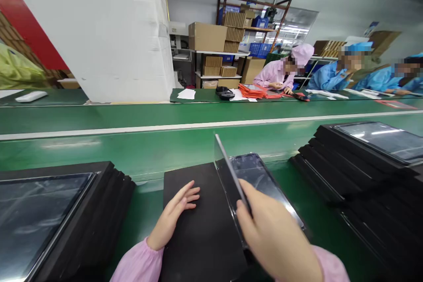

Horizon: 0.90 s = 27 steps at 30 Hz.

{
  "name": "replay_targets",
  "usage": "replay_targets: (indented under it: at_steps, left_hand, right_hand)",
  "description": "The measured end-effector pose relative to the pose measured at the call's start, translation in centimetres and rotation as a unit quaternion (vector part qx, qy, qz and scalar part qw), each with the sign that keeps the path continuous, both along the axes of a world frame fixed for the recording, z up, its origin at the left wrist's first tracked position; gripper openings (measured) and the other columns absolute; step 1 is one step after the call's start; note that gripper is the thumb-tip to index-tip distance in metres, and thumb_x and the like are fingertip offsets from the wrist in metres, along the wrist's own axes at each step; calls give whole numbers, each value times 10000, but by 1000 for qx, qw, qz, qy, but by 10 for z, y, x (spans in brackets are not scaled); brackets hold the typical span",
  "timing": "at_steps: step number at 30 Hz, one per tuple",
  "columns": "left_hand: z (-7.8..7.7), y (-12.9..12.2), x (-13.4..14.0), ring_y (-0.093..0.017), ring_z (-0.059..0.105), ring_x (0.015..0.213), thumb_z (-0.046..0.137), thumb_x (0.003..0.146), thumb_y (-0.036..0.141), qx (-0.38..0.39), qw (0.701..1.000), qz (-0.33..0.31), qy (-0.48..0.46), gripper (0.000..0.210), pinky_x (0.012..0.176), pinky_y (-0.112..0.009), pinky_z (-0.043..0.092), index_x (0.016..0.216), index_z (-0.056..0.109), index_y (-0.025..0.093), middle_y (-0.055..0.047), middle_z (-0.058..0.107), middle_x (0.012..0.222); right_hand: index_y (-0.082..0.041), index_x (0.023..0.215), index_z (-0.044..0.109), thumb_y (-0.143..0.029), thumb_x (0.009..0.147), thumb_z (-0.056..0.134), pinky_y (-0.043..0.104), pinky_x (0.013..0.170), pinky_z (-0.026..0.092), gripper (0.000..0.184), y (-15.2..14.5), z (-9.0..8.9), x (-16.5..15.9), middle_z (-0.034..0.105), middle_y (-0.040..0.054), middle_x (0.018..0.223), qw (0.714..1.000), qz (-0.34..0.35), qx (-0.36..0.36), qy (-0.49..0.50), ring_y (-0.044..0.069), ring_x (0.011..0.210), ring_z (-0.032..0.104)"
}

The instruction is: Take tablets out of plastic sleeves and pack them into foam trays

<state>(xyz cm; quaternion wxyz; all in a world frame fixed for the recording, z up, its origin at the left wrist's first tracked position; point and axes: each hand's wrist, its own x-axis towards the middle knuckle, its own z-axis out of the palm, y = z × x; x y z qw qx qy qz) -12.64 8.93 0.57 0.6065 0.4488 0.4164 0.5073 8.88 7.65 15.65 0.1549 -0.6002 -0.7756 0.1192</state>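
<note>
My right hand grips the near edge of a thin flat tablet, tilted up nearly on edge above the bench. Just right of it lies another glossy dark tablet, partly hidden behind my right hand. My left hand rests with fingers stretched on a flat black foam board, and nothing is in its grasp. The held tablet's lower edge is close to the board's right side; I cannot tell whether they touch.
Black foam trays are stacked at the left and the right, each stack topped by a glossy panel. A green conveyor belt runs across behind. Beyond it, several co-workers sit by orange sleeves. A white pillar stands at the back left.
</note>
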Motion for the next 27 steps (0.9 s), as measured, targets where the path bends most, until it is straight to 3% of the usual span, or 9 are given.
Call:
replay_targets:
  at_steps: [3, 5, 7, 9, 12, 14, 18, 23, 27]
  left_hand:
    - [-9, -3, -2, -327, 535, 1242, 422, 905, 622, -8, 995, 6, -98, 695, 1037, -475, 403, 1474, 382, 225, -133, 611, 1320]
    - [-14, -4, -3, -336, 525, 1254, 450, 870, 663, -27, 989, 22, -141, 725, 1068, -476, 384, 1438, 444, 212, -124, 626, 1302]
    - [-15, -3, -4, -347, 527, 1250, 535, 823, 665, -56, 987, 58, -141, 732, 1070, -462, 395, 1386, 511, 199, -118, 627, 1300]
    - [-12, 0, -4, -341, 521, 1257, 641, 789, 591, -79, 989, 103, -77, 717, 1072, -435, 397, 1378, 513, 202, -107, 610, 1325]
    - [-4, 1, -3, -308, 468, 1312, 708, 779, 474, -84, 985, 147, 30, 717, 1099, -391, 356, 1405, 462, 224, -88, 561, 1385]
    - [0, 1, -3, -297, 454, 1324, 684, 795, 480, -88, 983, 154, 49, 700, 1095, -381, 356, 1404, 449, 228, -87, 539, 1407]
    - [5, -3, -6, -287, 493, 1289, 665, 802, 483, -127, 978, 156, 60, 673, 1069, -376, 388, 1392, 442, 249, -76, 538, 1403]
    - [7, -3, -13, -294, 435, 1338, 670, 788, 503, -150, 972, 151, 97, 690, 1132, -414, 315, 1400, 432, 289, -54, 492, 1445]
    - [6, -1, -7, -295, 414, 1355, 635, 808, 535, -144, 969, 160, 120, 749, 1148, -446, 297, 1456, 341, 301, -66, 443, 1483]
  right_hand:
    - [-161, 1205, 628, -236, 840, 445, 382, 742, 562, 416, -13, -8, -25, 727, 135, 1028, 997, 65, -31, 24, 296, 883, 716]
    - [-185, 1131, 685, -256, 770, 553, 394, 770, 565, 391, -18, -14, -31, 745, 111, 1010, 985, 130, -101, 54, 303, 881, 718]
    - [-201, 1099, 715, -274, 747, 592, 386, 774, 565, 380, -17, -19, -23, 765, 81, 925, 972, 153, -148, 98, 272, 794, 725]
    - [-190, 1167, 694, -323, 797, 558, 362, 756, 564, 416, -10, -25, -2, 768, 71, 900, 972, 104, -141, 157, 226, 721, 716]
    - [-165, 1221, 654, -422, 859, 494, 339, 677, 555, 472, 9, -36, 46, 755, 82, 957, 973, -63, -86, 205, 195, 670, 691]
    - [-174, 1218, 649, -483, 855, 504, 355, 640, 534, 498, 23, -46, 81, 752, 73, 899, 967, -173, -51, 179, 207, 627, 673]
    - [-150, 1226, 626, -426, 857, 513, 406, 843, 508, 474, 42, -72, 135, 717, 113, 1102, 950, -281, -30, 132, 270, 897, 694]
    - [-69, 1303, 547, -434, 888, 488, 450, 998, 427, 556, 52, -106, 155, 587, 199, 1322, 944, -289, -97, 129, 334, 1154, 597]
    - [-123, 1226, 605, -480, 912, 461, 430, 991, 432, 497, 56, -121, 153, 649, 151, 1241, 946, -243, -138, 163, 315, 1140, 604]
